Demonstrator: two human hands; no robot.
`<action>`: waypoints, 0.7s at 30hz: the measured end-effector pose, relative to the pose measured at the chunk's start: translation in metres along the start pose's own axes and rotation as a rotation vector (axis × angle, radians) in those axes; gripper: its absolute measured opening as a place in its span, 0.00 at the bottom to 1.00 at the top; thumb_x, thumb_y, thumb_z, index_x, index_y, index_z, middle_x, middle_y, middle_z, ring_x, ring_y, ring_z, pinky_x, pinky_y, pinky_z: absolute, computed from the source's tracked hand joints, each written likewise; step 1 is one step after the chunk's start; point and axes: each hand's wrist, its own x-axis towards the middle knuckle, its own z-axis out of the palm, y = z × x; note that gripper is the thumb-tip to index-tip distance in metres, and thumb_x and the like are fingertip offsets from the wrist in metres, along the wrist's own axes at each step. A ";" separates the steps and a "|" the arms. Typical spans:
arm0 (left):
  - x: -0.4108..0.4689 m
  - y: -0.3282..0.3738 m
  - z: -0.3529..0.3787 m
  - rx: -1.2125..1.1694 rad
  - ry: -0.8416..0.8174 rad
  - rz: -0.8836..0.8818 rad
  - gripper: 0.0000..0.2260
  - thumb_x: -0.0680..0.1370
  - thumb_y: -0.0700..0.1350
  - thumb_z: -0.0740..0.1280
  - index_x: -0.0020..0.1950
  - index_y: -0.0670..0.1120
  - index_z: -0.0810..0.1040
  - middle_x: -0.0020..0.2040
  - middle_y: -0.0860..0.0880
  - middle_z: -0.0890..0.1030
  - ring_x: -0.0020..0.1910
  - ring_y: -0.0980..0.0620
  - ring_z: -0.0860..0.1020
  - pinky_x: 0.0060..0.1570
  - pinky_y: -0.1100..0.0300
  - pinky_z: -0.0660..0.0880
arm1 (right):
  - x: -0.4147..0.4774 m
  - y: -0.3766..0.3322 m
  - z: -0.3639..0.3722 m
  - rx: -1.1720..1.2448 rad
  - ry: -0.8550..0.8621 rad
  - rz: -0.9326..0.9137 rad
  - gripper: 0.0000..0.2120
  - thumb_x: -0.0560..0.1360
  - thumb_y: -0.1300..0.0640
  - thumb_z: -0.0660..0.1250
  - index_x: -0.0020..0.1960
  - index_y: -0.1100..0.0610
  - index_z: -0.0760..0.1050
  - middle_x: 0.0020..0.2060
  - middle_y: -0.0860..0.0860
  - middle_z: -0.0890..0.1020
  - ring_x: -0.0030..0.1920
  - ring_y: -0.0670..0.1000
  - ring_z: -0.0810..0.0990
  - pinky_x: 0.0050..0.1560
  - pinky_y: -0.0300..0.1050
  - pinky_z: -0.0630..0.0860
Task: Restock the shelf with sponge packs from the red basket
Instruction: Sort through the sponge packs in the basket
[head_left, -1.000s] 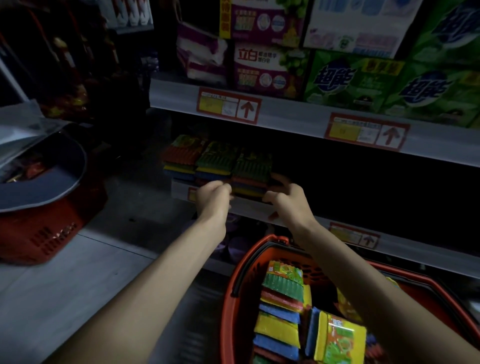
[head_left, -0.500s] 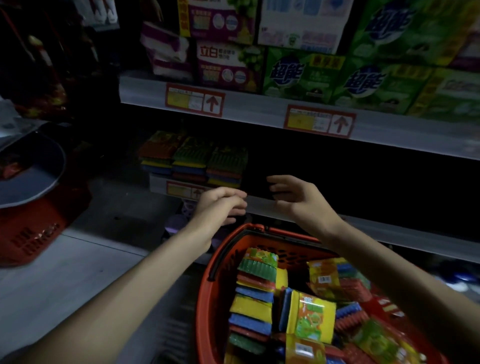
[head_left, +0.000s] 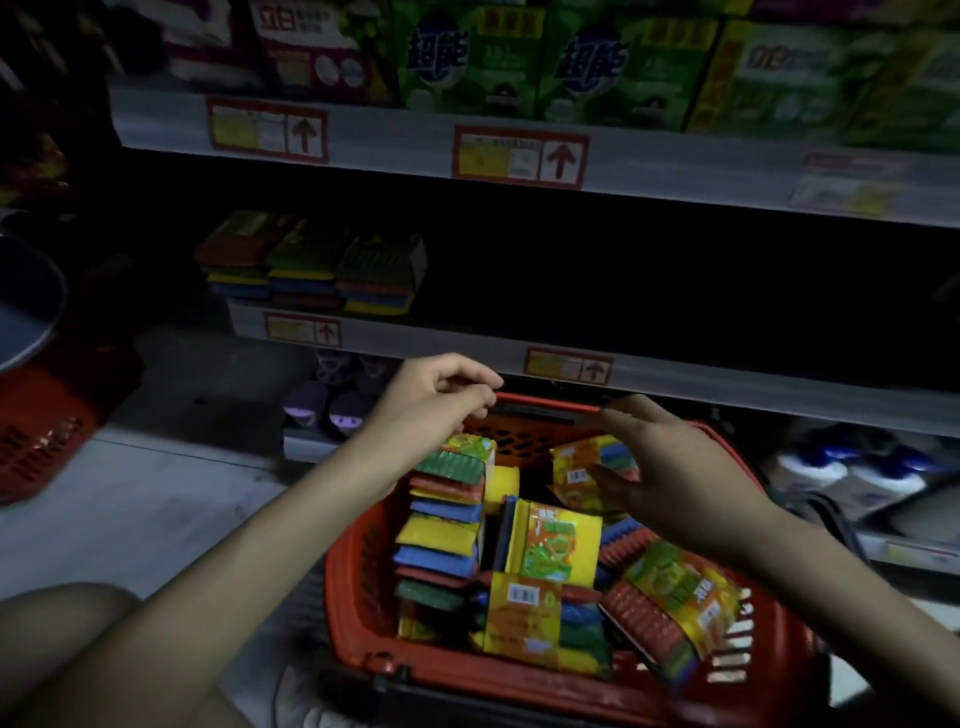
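**Q:** Head view: where are the sponge packs?
**A:** Loose packs (head_left: 558, 545) fill the red basket (head_left: 353, 587), lower centre of frame. Three stacks (head_left: 311, 265) sit on the shelf (head_left: 727, 389), left of centre. The shelf space to their right is dark.

**Q:** State of the left hand?
**A:** The left hand (head_left: 436, 400) is at centre frame, above the basket's far rim. Fingers loosely curled, holding nothing. Contact with the rim cannot be determined.

**Q:** State of the right hand?
**A:** The right hand (head_left: 675, 483) is right of centre, over the packs. Fingers spread, grasp released, thumb near one pack.

**Q:** Surroundings?
**A:** Detergent boxes (head_left: 467, 57) along the top; a second basket (head_left: 47, 431) at the left edge.
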 end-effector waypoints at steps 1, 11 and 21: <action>-0.002 -0.001 0.003 0.009 -0.001 0.008 0.07 0.81 0.41 0.69 0.50 0.52 0.85 0.48 0.46 0.87 0.49 0.51 0.85 0.47 0.57 0.78 | 0.000 0.002 0.001 -0.080 -0.022 -0.020 0.27 0.79 0.46 0.69 0.76 0.48 0.67 0.69 0.49 0.72 0.65 0.53 0.76 0.56 0.48 0.79; 0.002 -0.033 0.005 0.496 -0.039 0.062 0.03 0.79 0.46 0.71 0.51 0.53 0.83 0.45 0.54 0.84 0.45 0.58 0.81 0.45 0.57 0.77 | -0.006 0.050 -0.006 -0.368 -0.447 0.267 0.22 0.80 0.38 0.62 0.67 0.49 0.74 0.56 0.50 0.83 0.55 0.53 0.83 0.52 0.47 0.81; -0.005 -0.069 0.024 1.323 -0.327 -0.122 0.39 0.77 0.68 0.63 0.82 0.54 0.53 0.75 0.45 0.63 0.70 0.38 0.69 0.64 0.46 0.71 | -0.032 0.029 0.051 -0.231 -0.328 -0.070 0.22 0.81 0.38 0.60 0.70 0.47 0.70 0.57 0.47 0.79 0.50 0.50 0.82 0.45 0.47 0.81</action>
